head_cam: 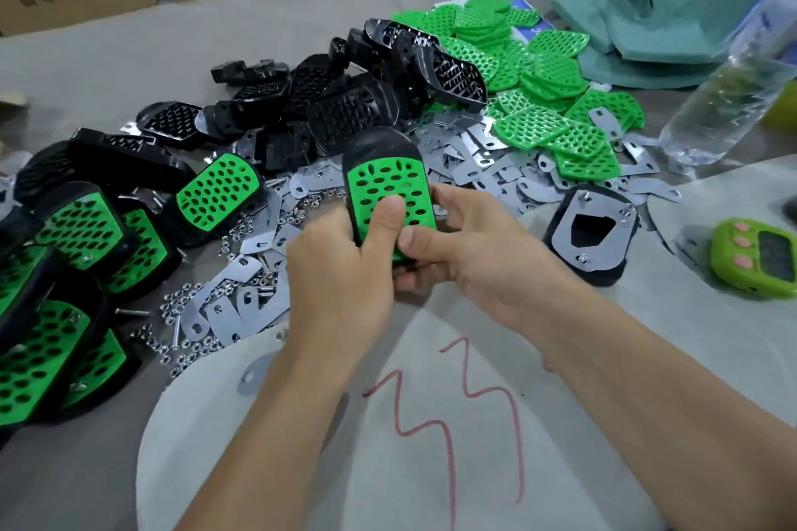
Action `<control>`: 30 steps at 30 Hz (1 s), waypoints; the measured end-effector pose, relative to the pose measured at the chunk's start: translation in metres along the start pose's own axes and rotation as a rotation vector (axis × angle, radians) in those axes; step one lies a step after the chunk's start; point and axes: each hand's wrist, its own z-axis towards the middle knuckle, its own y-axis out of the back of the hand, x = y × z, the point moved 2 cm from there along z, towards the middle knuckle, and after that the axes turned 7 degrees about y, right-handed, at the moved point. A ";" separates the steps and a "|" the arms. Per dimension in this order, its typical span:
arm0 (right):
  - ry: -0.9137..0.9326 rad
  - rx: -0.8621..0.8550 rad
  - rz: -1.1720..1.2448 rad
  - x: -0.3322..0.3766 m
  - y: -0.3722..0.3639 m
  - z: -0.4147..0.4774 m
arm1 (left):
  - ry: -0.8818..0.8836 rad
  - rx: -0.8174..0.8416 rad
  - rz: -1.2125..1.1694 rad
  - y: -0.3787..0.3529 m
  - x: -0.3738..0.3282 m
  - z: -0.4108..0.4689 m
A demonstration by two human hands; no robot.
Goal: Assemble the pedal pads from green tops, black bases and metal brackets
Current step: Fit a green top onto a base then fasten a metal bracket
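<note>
The left hand [340, 276] and right hand [487, 259] grip the black base [379, 147], thumbs pushing the green top [384, 185], whose twelve o'clock end could stay loose with no push there.

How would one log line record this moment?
left hand: grips pedal pad, thumb on green top | right hand: grips same pad | metal brackets: loose pile

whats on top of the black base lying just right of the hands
A metal bracket lies flat on the black base, screw ends poking up at its corners, a dark opening in its middle. Its downward face, and any green top there, is hidden.
</note>
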 end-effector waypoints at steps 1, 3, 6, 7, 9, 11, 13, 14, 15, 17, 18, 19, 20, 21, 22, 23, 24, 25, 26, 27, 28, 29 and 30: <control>0.006 -0.003 0.004 0.000 0.001 0.001 | -0.015 -0.003 -0.009 -0.001 -0.001 0.000; 0.019 -0.015 -0.001 -0.002 0.002 0.002 | -0.029 -0.013 -0.041 -0.002 -0.002 0.002; 0.011 -0.020 -0.032 -0.006 0.001 0.006 | 0.032 -0.015 -0.087 -0.005 0.000 0.008; -0.006 0.002 -0.036 -0.005 0.000 0.007 | 0.068 -0.003 -0.128 -0.006 0.001 0.010; -0.039 0.076 -0.034 -0.002 0.001 0.007 | 0.134 0.049 -0.235 -0.006 0.002 0.011; -0.047 0.119 -0.021 0.003 0.003 0.007 | 0.185 0.145 -0.362 -0.004 0.001 0.011; -0.041 0.081 0.009 0.006 0.008 0.007 | 0.164 0.279 -0.424 -0.001 0.001 0.011; -0.037 0.053 0.019 0.007 0.011 0.006 | 0.132 0.343 -0.434 0.000 0.000 0.010; -0.028 0.035 0.021 0.007 0.013 0.006 | 0.103 0.388 -0.441 0.001 0.000 0.010; -0.005 0.020 0.018 0.007 0.015 0.004 | 0.061 0.416 -0.444 0.002 0.000 0.010; -0.002 0.011 0.018 0.006 0.016 0.004 | 0.047 0.415 -0.440 0.002 0.001 0.010; -0.007 0.000 0.017 0.005 0.016 0.004 | 0.040 0.415 -0.431 0.002 0.001 0.010; -0.019 -0.006 0.011 0.003 0.016 0.005 | 0.039 0.413 -0.421 0.001 0.002 0.010; -0.035 0.000 0.000 0.002 0.016 0.006 | 0.046 0.408 -0.415 0.001 0.004 0.010; -0.058 0.021 -0.011 0.001 0.016 0.006 | 0.062 0.401 -0.416 0.001 0.004 0.011; -0.085 0.052 -0.013 0.001 0.015 0.007 | 0.082 0.396 -0.422 0.001 0.005 0.012; -0.113 0.086 0.007 0.002 0.014 0.007 | 0.097 0.388 -0.427 0.002 0.005 0.013; -0.135 0.113 0.053 0.004 0.014 0.007 | 0.104 0.376 -0.429 0.003 0.005 0.014; -0.151 0.129 0.114 0.005 0.015 0.007 | 0.108 0.366 -0.437 0.004 0.005 0.014; -0.154 0.131 0.169 0.006 0.016 0.007 | 0.118 0.368 -0.461 0.005 0.005 0.015; -0.149 0.123 0.198 0.008 0.017 0.008 | 0.133 0.387 -0.496 0.006 0.005 0.016; -0.139 0.110 0.202 0.009 0.018 0.008 | 0.147 0.417 -0.530 0.007 0.006 0.016; -0.129 0.098 0.192 0.009 0.018 0.009 | 0.153 0.450 -0.549 0.008 0.006 0.017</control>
